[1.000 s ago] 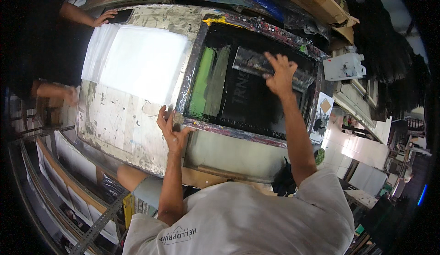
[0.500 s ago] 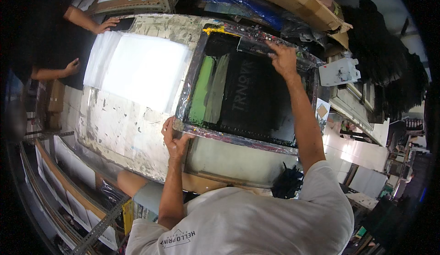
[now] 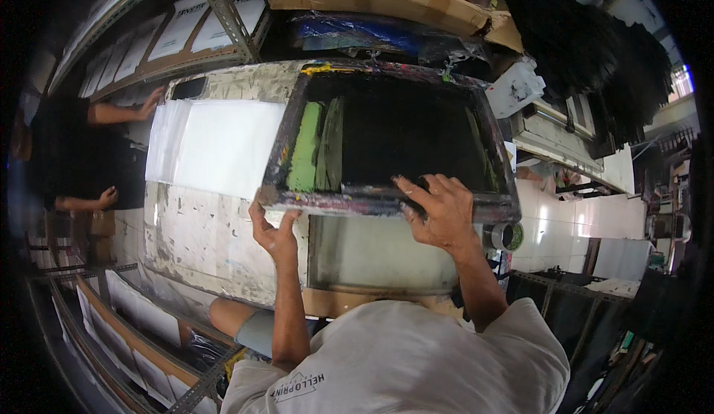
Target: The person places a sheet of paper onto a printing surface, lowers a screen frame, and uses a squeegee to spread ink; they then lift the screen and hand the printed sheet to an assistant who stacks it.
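A screen-printing frame (image 3: 312, 200) lies over the table, its rim smeared with dark, yellow and reddish ink. Its dark mesh (image 3: 409, 127) has a green strip (image 3: 304, 146) near the left side. My left hand (image 3: 275, 232) grips the frame's near left corner, fingers at the outer side and thumb along the near edge. Over the near edge, right of its middle, my right hand (image 3: 446, 209) closes with its index finger stretched leftward. A dark squeegee seems to be under it, mostly hidden by the hand and black ink. White sheets (image 3: 227, 142) lie left of the frame.
A person in dark clothes (image 3: 85, 153) stands at the left, one hand (image 3: 154, 104) by the sheets. Beneath the frame's near edge shows a pale panel (image 3: 383, 254). A white jug (image 3: 515, 90) stands at the far right corner; racks (image 3: 111, 332) fill the lower left.
My right hand has come from the frame's far edge to its near edge. Pale lettering on the mesh no longer shows. My left hand keeps the corner; the view has shifted.
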The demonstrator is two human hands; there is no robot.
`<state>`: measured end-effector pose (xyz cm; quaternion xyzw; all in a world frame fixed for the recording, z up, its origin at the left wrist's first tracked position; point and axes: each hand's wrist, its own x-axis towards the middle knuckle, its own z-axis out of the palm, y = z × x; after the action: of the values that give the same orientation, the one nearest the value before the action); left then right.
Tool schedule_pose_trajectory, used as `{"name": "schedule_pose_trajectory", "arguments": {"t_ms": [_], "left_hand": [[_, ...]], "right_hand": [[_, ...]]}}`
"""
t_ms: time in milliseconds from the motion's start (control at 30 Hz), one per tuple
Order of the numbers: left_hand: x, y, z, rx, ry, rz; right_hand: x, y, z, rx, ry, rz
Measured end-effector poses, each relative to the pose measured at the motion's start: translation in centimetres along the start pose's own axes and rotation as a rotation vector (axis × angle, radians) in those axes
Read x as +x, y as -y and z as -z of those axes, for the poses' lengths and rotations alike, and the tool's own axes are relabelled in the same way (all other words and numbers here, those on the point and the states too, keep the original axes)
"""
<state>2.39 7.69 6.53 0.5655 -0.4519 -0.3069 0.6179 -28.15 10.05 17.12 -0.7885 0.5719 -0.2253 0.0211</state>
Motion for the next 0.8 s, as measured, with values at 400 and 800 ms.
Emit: {"name": "schedule_pose_trajectory", "arguments": {"t_ms": [400,800], "left_hand": [[5.2,0.2,-6.7,0.298,0.157,-0.101],[-2.9,8.8,-9.4,0.808,0.266,-0.265]], "right_hand": [[14.7,-4.0,9.8,-0.080,-0.232,0.069],[18.1,-4.8,12.3,-0.005,-0.206,0.066]]}}
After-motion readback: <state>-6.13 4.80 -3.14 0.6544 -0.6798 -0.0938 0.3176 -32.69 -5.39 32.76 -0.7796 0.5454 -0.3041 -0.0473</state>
